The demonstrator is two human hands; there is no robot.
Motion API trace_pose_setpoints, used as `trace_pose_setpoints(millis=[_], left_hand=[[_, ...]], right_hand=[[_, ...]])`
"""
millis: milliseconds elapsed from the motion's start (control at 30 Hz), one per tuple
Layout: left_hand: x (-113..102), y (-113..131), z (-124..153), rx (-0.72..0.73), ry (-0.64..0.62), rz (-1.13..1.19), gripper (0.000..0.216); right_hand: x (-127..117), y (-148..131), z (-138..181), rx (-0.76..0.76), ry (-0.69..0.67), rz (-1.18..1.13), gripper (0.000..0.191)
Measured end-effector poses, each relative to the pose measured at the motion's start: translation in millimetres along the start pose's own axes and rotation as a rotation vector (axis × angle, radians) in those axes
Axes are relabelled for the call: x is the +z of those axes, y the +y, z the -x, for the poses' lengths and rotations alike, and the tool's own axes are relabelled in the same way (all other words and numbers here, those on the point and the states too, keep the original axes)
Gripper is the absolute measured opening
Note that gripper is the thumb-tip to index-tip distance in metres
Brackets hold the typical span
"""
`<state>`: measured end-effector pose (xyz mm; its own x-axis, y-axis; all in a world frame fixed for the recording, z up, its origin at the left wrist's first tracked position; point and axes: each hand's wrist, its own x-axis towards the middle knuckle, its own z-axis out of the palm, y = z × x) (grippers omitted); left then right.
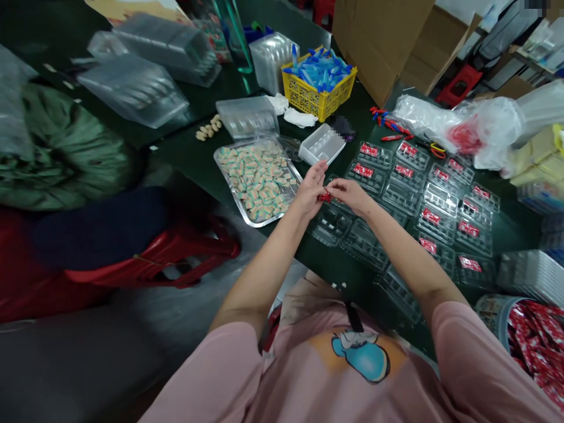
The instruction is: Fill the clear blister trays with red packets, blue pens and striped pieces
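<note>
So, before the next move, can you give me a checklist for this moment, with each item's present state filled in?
1. Red item at the hands: ok, it shows between the left hand and the right hand.
2. Which hand grips it: cannot tell, the fingers crowd around it.
3. A red packet on every clear tray: not ok, many have one, but several show none.
4. More red packets in view: ok, a tub at lower right holds a heap.
5. Small pieces at hand: ok, many lie in the metal tray beside the left hand.
</note>
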<state>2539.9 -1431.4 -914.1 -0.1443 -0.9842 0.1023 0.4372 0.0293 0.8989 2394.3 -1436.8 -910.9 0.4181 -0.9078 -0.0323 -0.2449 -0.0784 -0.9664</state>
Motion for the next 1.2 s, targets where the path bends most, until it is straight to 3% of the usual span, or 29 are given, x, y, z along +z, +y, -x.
trace_pose_setpoints(millis=[67,233,300,400,500,700,867,933,1033,1133,1200], left_hand=[[-2,4,1,0.003,-0.042,-0.039,0.081],[-20,8,16,-0.364,-0.022,-0.068,0.04],[-27,7,20,-0.4,0.039,-0.115,0.027],[-36,5,21,-0.321,0.102,-0.216,0.023],[-41,3,17,-0.247,0.057,-0.347,0.022],[-37,-15,5,-0.016,0.039,-0.81,0.022],[-36,-27,8,0.016,-0.02,-1.066,0.02],[-34,-22,14,0.025,-0.048,-1.111,0.016],[-22,-10,14,0.078,-0.218,-1.041,0.012],[12,5,7,0.165,-0.471,-0.824,0.028],[43,17,12,0.178,-0.609,-0.778,0.044]], right_hand=[[2,-3,4,0.017,0.029,-0.099,0.031],[6,0,9,-0.016,0.211,-0.086,0.025],[11,4,10,0.005,0.252,-0.083,0.024],[20,11,12,0.06,0.306,-0.102,0.023],[27,18,16,0.107,0.37,-0.044,0.015],[39,32,24,0.188,0.448,0.358,0.005],[50,27,35,0.182,0.466,0.571,0.008],[48,15,53,0.108,0.48,0.609,0.009],[31,-3,98,-0.021,0.499,0.609,0.009],[-1,-11,167,-0.118,0.613,0.597,0.014],[-24,-15,230,-0.088,0.748,0.639,0.018]])
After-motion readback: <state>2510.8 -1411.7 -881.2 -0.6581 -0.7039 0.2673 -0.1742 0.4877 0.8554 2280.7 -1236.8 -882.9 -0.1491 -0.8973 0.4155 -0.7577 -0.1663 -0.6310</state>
